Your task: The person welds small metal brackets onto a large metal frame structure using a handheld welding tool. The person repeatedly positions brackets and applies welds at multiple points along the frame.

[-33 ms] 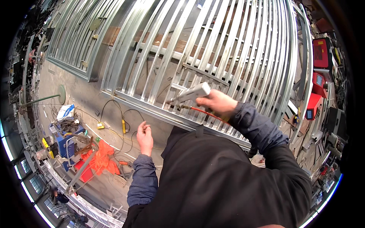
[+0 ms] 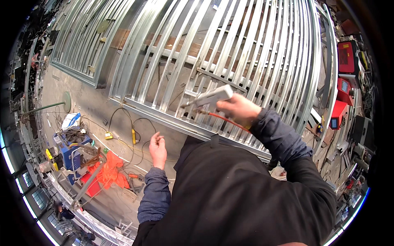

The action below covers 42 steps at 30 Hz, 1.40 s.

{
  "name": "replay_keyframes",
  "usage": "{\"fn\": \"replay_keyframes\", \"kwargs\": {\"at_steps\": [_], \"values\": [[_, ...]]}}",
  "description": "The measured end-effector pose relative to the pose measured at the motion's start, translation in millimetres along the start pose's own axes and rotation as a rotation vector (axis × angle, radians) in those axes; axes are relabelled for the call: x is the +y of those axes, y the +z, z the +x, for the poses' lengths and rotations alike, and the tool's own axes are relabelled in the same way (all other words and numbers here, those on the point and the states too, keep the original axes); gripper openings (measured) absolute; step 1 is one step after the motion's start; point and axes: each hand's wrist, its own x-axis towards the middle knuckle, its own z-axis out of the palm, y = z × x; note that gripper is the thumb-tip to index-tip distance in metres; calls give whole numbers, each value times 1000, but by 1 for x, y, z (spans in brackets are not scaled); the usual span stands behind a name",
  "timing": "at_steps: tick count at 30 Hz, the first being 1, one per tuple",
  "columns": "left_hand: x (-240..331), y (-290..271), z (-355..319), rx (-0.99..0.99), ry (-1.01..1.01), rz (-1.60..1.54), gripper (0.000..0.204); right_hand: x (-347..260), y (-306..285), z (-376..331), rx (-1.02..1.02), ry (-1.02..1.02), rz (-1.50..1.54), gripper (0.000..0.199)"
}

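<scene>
My right hand [image 2: 242, 110] is closed around a silver air tool [image 2: 213, 96] with a narrow tip and a red hose. The tool hangs over the near edge of a galvanized steel frame [image 2: 143, 107], its tip pointing left. Motion blurs the tool, and I cannot tell whether its tip touches the metal. Long parallel bars [image 2: 178, 65] run away from me across the frame. My left hand [image 2: 158, 151], fingers loosely bent and partly apart, is raised over the floor left of my body. It holds nothing.
A second barred frame [image 2: 74, 75] lies at the far left. On the left floor are cables, a yellow connector [image 2: 134, 136], an orange plastic sheet [image 2: 108, 171], a blue machine [image 2: 70, 158] and an angle grinder [image 2: 135, 176]. Red machines [image 2: 340, 112] stand to the right.
My right hand and the air tool have shifted slightly to the right, with the tool's rear end a little higher. My left hand has moved very slightly.
</scene>
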Motion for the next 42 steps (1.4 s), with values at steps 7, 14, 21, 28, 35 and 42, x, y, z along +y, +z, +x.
{"fn": "replay_keyframes", "kwargs": {"at_steps": [7, 14, 21, 28, 35, 42], "values": [[-12, 7, -40, -113, 11, 36, 35, 52, -142, -35, 469, 95, 487, 54], [6, 1, -38, -122, 79, 80, 34, 146, -210, -28, 566, 17, 611, 51], [41, 11, 26, -157, 376, 294, 34, 192, -218, -24, 886, 320, -519, 64], [73, 32, 130, -238, 735, 482, 44, 86, -20, 13, 985, -98, -697, 42], [55, 57, 185, -429, 731, 786, 73, 50, 118, 126, 568, -195, -985, 44], [55, 51, 188, -479, 582, 877, 87, 51, 121, 154, 594, -168, -1155, 24]]}}
